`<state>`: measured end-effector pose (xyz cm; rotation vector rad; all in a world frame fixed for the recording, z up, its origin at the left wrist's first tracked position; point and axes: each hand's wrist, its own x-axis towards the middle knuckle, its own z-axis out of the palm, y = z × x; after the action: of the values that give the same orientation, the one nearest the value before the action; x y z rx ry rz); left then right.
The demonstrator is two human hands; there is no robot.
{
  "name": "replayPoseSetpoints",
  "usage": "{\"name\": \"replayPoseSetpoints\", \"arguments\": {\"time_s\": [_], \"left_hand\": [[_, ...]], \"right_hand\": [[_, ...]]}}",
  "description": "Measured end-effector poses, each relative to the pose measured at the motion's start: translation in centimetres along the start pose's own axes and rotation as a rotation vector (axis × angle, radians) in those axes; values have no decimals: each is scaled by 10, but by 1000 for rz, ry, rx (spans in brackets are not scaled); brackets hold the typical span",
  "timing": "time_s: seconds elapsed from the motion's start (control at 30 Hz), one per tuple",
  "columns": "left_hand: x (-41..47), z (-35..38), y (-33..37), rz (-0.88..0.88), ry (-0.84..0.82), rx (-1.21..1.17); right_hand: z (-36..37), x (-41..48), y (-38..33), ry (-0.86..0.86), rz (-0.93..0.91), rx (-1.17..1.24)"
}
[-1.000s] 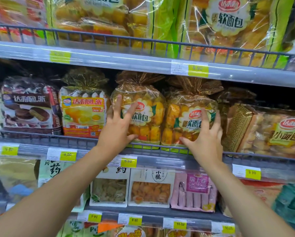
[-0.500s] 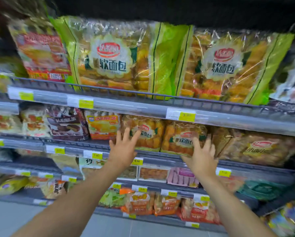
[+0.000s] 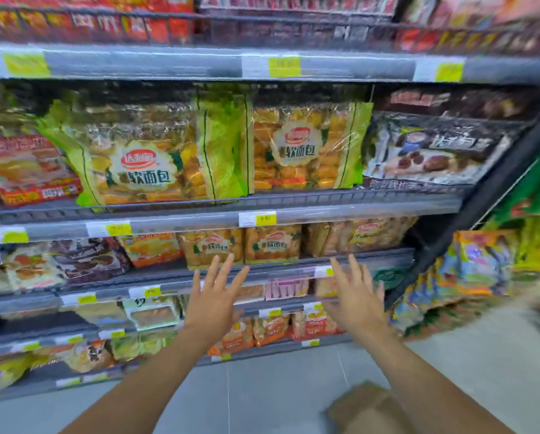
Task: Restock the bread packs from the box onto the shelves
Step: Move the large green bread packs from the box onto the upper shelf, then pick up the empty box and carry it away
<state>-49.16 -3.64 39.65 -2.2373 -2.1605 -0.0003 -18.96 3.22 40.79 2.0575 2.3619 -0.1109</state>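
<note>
Reaching toward the shelves (image 3: 293, 211), both hands are spread wide with fingers splayed and hold nothing. The left hand (image 3: 213, 303) hangs in front of the rail, with a small bread pack (image 3: 212, 247) at its 12 o'clock, just past the fingertips and apart from them. A second small pack (image 3: 273, 244) stands beside the first, at 1 o'clock from the left hand and 11 o'clock from the right hand (image 3: 354, 303). Both packs stand upright, side by side and touching, on the shelf third from the top; they are clear bags of golden-orange rolls with a white label carrying a red logo and green trim. Two larger packs of the same bread, one (image 3: 143, 164) with broad green side panels and another (image 3: 306, 148), lean on the shelf above, at 12 o'clock and well apart from the hands. A brown cardboard box (image 3: 365, 408) lies blurred on the grey floor (image 3: 262, 386) at 6 o'clock from the right hand, beneath that forearm; whether anything is in it I cannot tell.
</note>
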Motion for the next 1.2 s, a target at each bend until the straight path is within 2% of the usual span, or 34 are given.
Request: {"name": "replayPoseSetpoints", "arguments": {"time_s": [0.13, 0.33, 0.47, 0.7, 0.9, 1.0, 1.2], "left_hand": [[2, 22, 37, 163, 22, -2], [-7, 73, 107, 344, -119, -33], [-11, 102, 163, 491, -142, -23], [-17, 150, 274, 644, -230, -22], [-10, 211, 364, 666, -338, 10], [-6, 254, 403, 659, -338, 26], [9, 350, 455, 653, -397, -13]], "right_hand": [[8, -48, 47, -27, 199, 62], [46, -130, 128, -164, 452, 46], [77, -187, 182, -217, 605, 82], [143, -273, 279, -328, 820, 177], [207, -314, 360, -379, 929, 253], [252, -325, 394, -417, 959, 259], [359, -335, 421, -545, 1005, 336]]}}
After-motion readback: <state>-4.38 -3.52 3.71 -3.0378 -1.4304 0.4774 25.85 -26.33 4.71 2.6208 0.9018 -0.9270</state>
